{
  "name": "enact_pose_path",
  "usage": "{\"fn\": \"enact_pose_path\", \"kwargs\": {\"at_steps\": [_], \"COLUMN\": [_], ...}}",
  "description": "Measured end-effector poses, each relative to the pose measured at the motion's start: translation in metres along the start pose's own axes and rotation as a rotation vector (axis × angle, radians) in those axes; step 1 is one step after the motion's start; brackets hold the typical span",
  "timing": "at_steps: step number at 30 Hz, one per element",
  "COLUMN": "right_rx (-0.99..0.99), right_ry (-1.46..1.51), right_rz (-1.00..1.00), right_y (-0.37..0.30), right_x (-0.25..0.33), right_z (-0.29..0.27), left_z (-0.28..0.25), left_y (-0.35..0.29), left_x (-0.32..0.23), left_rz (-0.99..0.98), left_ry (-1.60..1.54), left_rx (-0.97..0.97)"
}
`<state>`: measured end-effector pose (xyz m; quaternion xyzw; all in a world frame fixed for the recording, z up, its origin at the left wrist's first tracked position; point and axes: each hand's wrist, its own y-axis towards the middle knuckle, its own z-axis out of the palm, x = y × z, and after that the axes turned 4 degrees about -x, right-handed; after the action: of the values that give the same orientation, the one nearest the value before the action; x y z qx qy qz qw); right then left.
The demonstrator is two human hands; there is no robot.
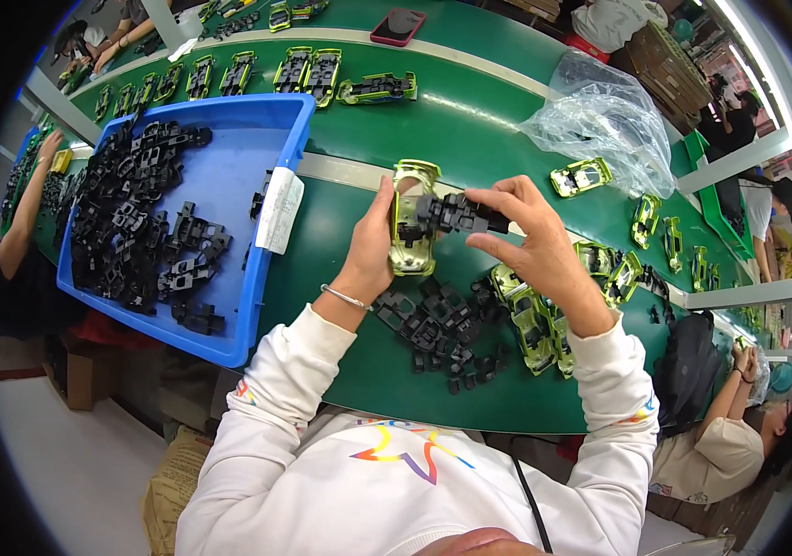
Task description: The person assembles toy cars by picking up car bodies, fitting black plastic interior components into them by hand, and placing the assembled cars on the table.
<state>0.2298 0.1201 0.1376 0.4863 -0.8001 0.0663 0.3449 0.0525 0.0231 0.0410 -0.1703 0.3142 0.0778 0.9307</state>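
1. White long-sleeved sweatshirt (322, 482), banded cuffs (597, 345)
2. Rainbow-coloured star outline (432, 457) on chest
3. Small multicoloured prints (644, 410) on both sleeves (611, 385)
4. Silver-coloured bangle (347, 296) by the left hand (373, 246)
5. Black cord (533, 505) down the front

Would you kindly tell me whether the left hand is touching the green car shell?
Touching: in the head view, the left hand lies against the left edge of the green car shell, with no gap between.

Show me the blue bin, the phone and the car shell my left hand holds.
Blue bin (236, 156), head view: bare floor.
Phone (399, 27), head view: dark middle.
Car shell (406, 228), head view: body's middle.
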Motion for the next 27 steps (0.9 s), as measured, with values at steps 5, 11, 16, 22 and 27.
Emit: {"fn": "enact_pose_path", "kwargs": {"at_steps": [5, 11, 16, 22, 27], "right_rx": [-0.389, -0.414, -0.333, -0.43, -0.565], "right_ry": [0.024, -0.061, 0.087, 0.065, 0.014], "right_rz": [0.059, 0.119, 0.156, 0.092, -0.028], "right_y": [0.004, 0.013, 0.018, 0.014, 0.012], "right_x": [0.01, 0.03, 0.032, 0.037, 0.027], "right_z": [0.055, 0.079, 0.056, 0.071, 0.095], "left_z": [0.006, -0.005, -0.003, -0.002, 0.002], "left_y": [-0.001, -0.001, 0.0, -0.002, -0.004], "left_x": [0.013, 0.012, 0.003, 0.007, 0.005], "left_rz": [0.247, 0.237, 0.276, 0.292, 0.225], "left_ry": [-0.102, -0.132, -0.103, -0.068, -0.155], "left_rx": [-0.091, -0.057, -0.007, 0.012, -0.044]}}
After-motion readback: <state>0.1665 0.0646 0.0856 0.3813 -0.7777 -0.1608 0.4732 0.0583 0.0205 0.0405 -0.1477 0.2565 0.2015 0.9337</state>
